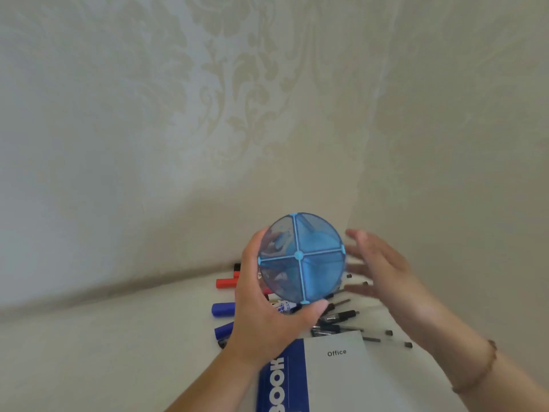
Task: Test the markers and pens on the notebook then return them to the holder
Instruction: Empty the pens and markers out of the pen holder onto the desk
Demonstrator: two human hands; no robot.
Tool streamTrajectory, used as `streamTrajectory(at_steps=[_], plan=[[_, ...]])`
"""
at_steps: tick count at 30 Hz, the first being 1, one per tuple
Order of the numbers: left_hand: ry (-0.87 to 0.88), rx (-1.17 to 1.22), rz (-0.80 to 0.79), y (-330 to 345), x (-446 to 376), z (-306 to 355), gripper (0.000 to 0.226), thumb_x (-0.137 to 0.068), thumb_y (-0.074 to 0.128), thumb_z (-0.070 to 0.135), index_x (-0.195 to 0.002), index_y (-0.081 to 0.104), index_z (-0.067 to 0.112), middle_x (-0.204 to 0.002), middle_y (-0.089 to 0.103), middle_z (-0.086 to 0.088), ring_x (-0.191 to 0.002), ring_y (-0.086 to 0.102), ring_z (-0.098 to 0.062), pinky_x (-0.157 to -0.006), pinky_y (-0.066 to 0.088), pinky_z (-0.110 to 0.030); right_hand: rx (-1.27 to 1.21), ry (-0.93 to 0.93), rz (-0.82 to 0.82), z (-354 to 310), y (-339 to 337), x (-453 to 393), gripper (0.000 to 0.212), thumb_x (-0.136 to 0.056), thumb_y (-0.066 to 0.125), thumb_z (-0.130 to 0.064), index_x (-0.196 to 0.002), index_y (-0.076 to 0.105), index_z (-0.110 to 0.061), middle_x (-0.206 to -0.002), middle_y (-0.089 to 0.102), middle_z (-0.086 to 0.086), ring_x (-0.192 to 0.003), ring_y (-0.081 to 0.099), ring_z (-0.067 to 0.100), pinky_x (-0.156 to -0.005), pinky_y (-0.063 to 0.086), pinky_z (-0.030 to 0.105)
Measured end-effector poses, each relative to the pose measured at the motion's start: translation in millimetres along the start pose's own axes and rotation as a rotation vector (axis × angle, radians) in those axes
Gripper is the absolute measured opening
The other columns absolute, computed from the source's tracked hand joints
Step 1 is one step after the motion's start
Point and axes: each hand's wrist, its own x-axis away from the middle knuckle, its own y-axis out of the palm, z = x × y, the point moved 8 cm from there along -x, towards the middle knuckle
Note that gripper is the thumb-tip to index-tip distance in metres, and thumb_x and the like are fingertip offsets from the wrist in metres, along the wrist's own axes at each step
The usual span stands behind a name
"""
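My left hand grips a blue mesh holder from the left and lifts it above the table, its open mouth with four compartments turned toward me. My right hand hovers just right of the holder, fingers spread and blurred, not touching it. Beneath lie loose markers: a red marker, a blue marker, another blue marker. Several black pens are scattered by the notebook's top edge. The closed notebook, blue spine and grey cover reading "Office", lies at the bottom centre.
A white table carries everything and meets a pale patterned wall close behind. More pens lie to the right, partly under my right forearm.
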Motion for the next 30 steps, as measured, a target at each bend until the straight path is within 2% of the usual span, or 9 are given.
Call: streamTrajectory(at_steps=[2,5,9,12,16,19,22,27,30], plan=[[0.039,-0.098,0.003,3.2,3.2,3.8,0.101,-0.054,0.090,0.026,-0.139,0.035,0.035,-0.135,0.050,0.008,-0.126,0.052,-0.025,-0.091,0.055,-0.042,0.172,-0.306,-0.016,-33.6,-2.3,15.8,0.078,-0.067,0.059,-0.077,-0.135,0.034,-0.049,-0.139,0.045,-0.023,-0.127,0.048,0.001,-0.094,0.048,0.028],[0.137,-0.228,-0.005,10.4,6.7,13.1,0.096,-0.058,0.087,0.046,-0.138,0.036,0.033,-0.136,0.049,0.008,-0.123,0.053,-0.025,-0.095,0.051,-0.038,0.612,-0.538,-0.156,-50.6,27.7,39.2,0.115,-0.052,0.077,-0.064,-0.140,0.004,-0.057,-0.153,0.013,-0.023,-0.141,0.023,-0.002,-0.103,0.037,0.022],[0.213,-0.347,-0.046,18.0,3.8,12.2,0.092,-0.064,0.087,0.037,-0.140,0.037,0.022,-0.138,0.047,0.006,-0.128,0.049,-0.021,-0.102,0.046,-0.036,0.911,-0.726,-0.043,-53.4,39.9,30.9,0.103,-0.059,0.070,-0.058,-0.147,0.018,-0.042,-0.145,0.032,-0.010,-0.132,0.034,0.011,-0.098,0.046,0.030],[0.046,-0.356,-0.200,24.2,-2.4,-6.8,0.092,-0.070,0.082,0.041,-0.145,0.030,0.029,-0.146,0.039,0.011,-0.137,0.039,-0.013,-0.110,0.040,-0.036,0.873,-0.662,0.063,-46.5,21.2,3.8,0.094,-0.059,0.069,-0.055,-0.143,0.032,-0.036,-0.138,0.042,-0.007,-0.125,0.041,0.012,-0.092,0.048,0.031],[0.061,-0.734,-0.459,30.0,0.8,-24.3,0.084,-0.072,0.066,0.063,-0.144,0.030,0.040,-0.147,0.031,0.020,-0.135,0.027,-0.002,-0.113,0.029,-0.032,0.873,-0.459,0.259,-34.0,-16.4,-61.7,0.088,-0.061,0.076,-0.045,-0.140,0.041,-0.027,-0.138,0.040,0.000,-0.124,0.039,0.022,-0.095,0.034,0.026],[0.112,-0.814,-0.613,36.1,9.6,-30.9,0.063,-0.075,0.057,0.068,-0.129,0.051,0.037,-0.140,0.040,0.018,-0.133,0.030,-0.009,-0.113,0.029,-0.039,1.027,-0.324,0.186,-12.9,-22.1,-110.6,0.088,-0.065,0.077,-0.043,-0.143,0.041,-0.024,-0.141,0.039,0.004,-0.127,0.037,0.027,-0.102,0.034,0.032],[0.155,-0.769,-0.696,46.6,15.8,-23.2,0.047,-0.083,0.053,0.067,-0.115,0.064,0.034,-0.123,0.055,0.020,-0.123,0.037,-0.005,-0.108,0.026,-0.029,1.151,-0.229,0.024,17.7,-13.9,-138.9,0.085,-0.066,0.072,-0.048,-0.142,0.043,-0.024,-0.143,0.042,0.006,-0.127,0.039,0.030,-0.106,0.036,0.038],[0.101,-0.773,-0.897,61.5,25.6,-20.4,0.049,-0.093,0.044,0.062,-0.128,0.056,0.031,-0.110,0.065,0.011,-0.104,0.053,-0.009,-0.096,0.039,-0.031,1.141,-0.238,-0.013,38.7,-19.9,-154.0,0.064,-0.076,0.058,-0.053,-0.130,0.059,-0.019,-0.133,0.058,0.005,-0.124,0.047,0.027,-0.108,0.035,0.036],[0.066,-0.768,-0.960,63.0,30.3,-25.2,0.051,-0.093,0.045,0.062,-0.130,0.055,0.029,-0.117,0.064,0.007,-0.108,0.056,-0.011,-0.099,0.043,-0.033,1.195,-0.334,0.016,33.5,-18.6,-140.8,0.055,-0.089,0.058,-0.044,-0.135,0.054,-0.014,-0.140,0.053,0.007,-0.140,0.032,0.027,-0.117,0.018,0.043]])
